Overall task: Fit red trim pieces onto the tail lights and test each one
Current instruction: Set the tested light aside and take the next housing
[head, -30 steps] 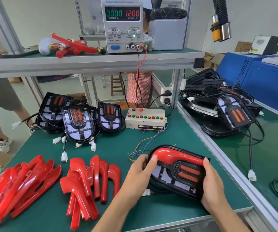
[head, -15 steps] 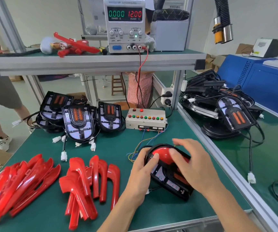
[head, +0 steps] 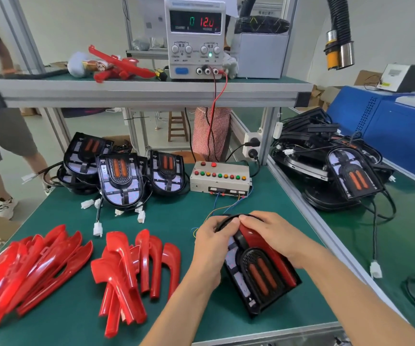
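Two hands, left hand (head: pixel 211 248) and right hand (head: pixel 273 236) gripping tail light (head: pixel 261 273), green bench mat (head: pixel 176 216), grey shelf (head: pixel 136 92) above.

1. A black tail light (head: pixel 259 273) with two orange bars lies on the green mat, its rounded end pointing away, a red trim piece (head: pixel 252 239) along its right side.
2. Loose red trim pieces (head: pixel 136 268) lie heaped to its left, with a larger red heap (head: pixel 26 265) further left.
3. Bare tail lights (head: pixel 121 181) stand grouped at the back left.
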Demonstrator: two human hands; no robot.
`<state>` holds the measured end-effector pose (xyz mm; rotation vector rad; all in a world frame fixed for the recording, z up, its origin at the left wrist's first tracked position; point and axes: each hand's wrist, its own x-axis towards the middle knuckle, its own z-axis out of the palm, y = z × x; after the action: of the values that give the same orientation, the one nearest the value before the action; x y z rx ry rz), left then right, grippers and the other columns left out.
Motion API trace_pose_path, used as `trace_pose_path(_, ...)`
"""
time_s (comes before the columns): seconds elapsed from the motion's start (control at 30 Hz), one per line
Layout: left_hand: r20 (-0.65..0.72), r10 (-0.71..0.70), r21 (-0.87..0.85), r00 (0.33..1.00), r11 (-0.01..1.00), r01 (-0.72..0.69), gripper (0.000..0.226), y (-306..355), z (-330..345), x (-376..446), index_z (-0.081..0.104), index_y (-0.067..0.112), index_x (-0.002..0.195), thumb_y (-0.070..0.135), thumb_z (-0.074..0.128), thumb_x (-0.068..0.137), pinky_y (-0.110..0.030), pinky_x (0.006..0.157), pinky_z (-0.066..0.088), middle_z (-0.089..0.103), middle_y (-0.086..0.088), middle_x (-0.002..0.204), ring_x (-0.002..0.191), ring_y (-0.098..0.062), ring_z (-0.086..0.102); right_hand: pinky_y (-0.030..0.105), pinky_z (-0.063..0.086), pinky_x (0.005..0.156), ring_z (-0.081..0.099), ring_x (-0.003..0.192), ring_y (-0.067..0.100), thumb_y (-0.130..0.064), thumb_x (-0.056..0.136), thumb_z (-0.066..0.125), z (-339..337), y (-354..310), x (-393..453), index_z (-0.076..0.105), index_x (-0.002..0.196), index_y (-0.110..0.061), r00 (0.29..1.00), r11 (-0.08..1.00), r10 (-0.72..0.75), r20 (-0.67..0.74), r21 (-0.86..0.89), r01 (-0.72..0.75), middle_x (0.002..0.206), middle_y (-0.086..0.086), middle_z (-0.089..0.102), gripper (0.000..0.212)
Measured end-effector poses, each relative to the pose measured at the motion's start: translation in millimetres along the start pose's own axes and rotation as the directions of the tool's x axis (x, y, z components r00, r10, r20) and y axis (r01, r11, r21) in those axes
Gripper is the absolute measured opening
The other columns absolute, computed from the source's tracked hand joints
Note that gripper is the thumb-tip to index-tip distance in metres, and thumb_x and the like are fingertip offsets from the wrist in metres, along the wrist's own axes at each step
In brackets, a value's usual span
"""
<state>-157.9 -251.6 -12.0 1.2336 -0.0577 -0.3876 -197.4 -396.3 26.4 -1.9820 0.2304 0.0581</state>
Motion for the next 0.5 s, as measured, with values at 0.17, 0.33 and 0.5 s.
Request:
trace_pose_path(0.17, 0.028, 0.011, 0.054, 1.0, 0.998, -0.012, 0.024, 16.8, 4.8, 2.7, 0.074, 0.014, 0.103, 0.029, 0.081, 0.085, -0.039, 0.082, 0.061, 0.079, -0.007, 0.096, 0.089, -0.024, 0.076, 0.052, 0.053, 0.086, 0.069, 0.079, 0.022, -0.066, 0.079, 0.056, 15.8, 5.5, -0.5, 0.074, 0.085, -0.023, 0.955, 0.981, -0.096, -0.282, 0.137, 0.139, 0.084, 0.001, 0.075, 0.047)
trace_pose_path(0.33, 0.042, 0.099, 0.216, 0.994, 0.971, -0.106, 0.03, 22.0, 7.9, -1.8, 0.075, 0.02, 0.096, 0.044, 0.082, 0.079, -0.024, 0.069, 0.059, 0.078, 0.005, 0.087, 0.081, -0.01, 0.075, 0.033, 0.05, 0.076, 0.069, 0.081, 0.009, -0.06, 0.089, 0.056, 22.1, 20.0, -3.7, 0.074, 0.095, -0.031, 0.919, 0.951, -0.172, -0.356, 0.182, 0.249, 0.09, -0.006, 0.075, 0.035)
trace_pose_path(0.5, 0.095, 0.156, 0.22, 0.983, 0.96, -0.173, 0.026, 16.3, 7.7, -2.9, 0.074, 0.019, 0.091, 0.039, 0.081, 0.078, -0.026, 0.069, 0.056, 0.077, 0.003, 0.083, 0.076, -0.009, 0.071, 0.038, 0.051, 0.085, 0.068, 0.089, 0.014, -0.054, 0.087, 0.06, 19.0, 26.9, -11.3, 0.074, 0.097, -0.027, 0.928, 0.928, -0.18, -0.325, 0.256, 0.27, 0.095, -0.002, 0.075, 0.031)
